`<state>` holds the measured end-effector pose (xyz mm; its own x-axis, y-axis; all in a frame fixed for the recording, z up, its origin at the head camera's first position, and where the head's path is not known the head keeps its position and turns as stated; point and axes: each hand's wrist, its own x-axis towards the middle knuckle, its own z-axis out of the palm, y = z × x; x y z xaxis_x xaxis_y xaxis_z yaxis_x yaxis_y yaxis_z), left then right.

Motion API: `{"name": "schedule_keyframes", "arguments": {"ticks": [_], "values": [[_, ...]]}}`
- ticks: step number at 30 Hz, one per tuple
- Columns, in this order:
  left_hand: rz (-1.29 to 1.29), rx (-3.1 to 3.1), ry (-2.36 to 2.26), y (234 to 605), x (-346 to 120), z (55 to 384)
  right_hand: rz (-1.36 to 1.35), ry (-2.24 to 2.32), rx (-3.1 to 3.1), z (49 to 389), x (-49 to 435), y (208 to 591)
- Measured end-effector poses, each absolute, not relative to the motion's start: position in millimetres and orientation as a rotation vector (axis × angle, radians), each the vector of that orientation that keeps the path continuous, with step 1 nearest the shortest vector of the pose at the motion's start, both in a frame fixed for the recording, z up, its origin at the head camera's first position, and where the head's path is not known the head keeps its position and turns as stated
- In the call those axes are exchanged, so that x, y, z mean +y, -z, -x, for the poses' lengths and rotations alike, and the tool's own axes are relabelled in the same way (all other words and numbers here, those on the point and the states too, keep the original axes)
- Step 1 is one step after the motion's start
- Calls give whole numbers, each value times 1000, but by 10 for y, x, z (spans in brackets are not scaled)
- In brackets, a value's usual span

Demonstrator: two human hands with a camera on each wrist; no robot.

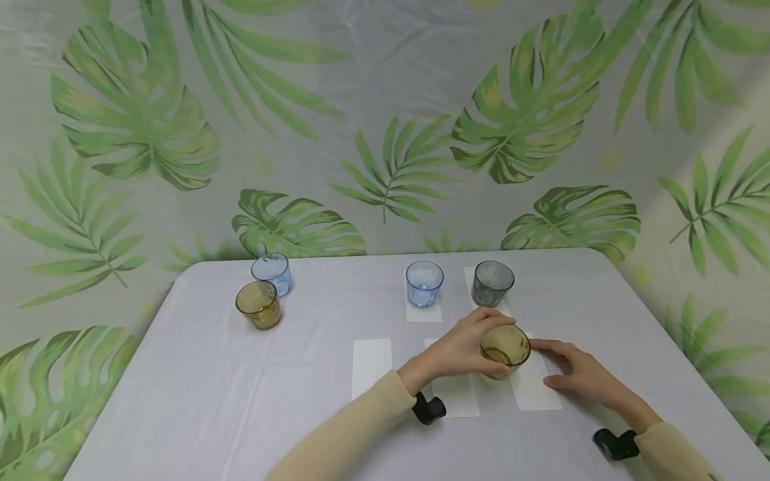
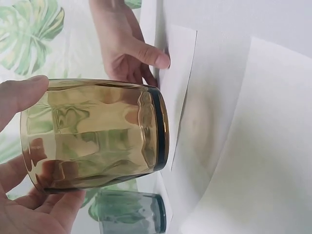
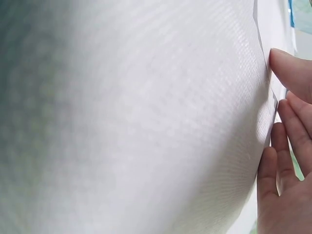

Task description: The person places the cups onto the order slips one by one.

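My left hand (image 1: 460,346) grips an amber glass (image 1: 505,347) by its rim, thumb on one side and fingers on the other. In the left wrist view the amber glass (image 2: 97,131) is upright relative to the tabletop, its base a little above it. My right hand (image 1: 583,375) rests low at the right edge of a white paper strip (image 1: 537,394), fingers extended, holding nothing. In the right wrist view the fingertips of the right hand (image 3: 292,156) lie at the paper's edge; whether they press on it I cannot tell.
Behind the hands, a blue glass (image 1: 424,287) and a grey glass (image 1: 492,287) stand on paper strips. Another blue glass (image 1: 281,277) and amber glass (image 1: 260,308) stand together at left. More strips lie in front, one at left (image 1: 371,364) and one mid-row (image 1: 457,401).
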<state>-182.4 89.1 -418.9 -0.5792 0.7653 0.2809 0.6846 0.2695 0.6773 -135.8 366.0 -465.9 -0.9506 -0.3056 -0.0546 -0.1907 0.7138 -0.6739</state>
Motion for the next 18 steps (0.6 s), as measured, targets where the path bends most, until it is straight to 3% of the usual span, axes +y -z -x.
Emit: {"name": "schedule_keyframes", "arguments": {"ticks": [18], "values": [[-1439, 2457, -1143, 4284, 1280, 1788, 322, 1065, 2735, 1370, 3665, 4700]]}}
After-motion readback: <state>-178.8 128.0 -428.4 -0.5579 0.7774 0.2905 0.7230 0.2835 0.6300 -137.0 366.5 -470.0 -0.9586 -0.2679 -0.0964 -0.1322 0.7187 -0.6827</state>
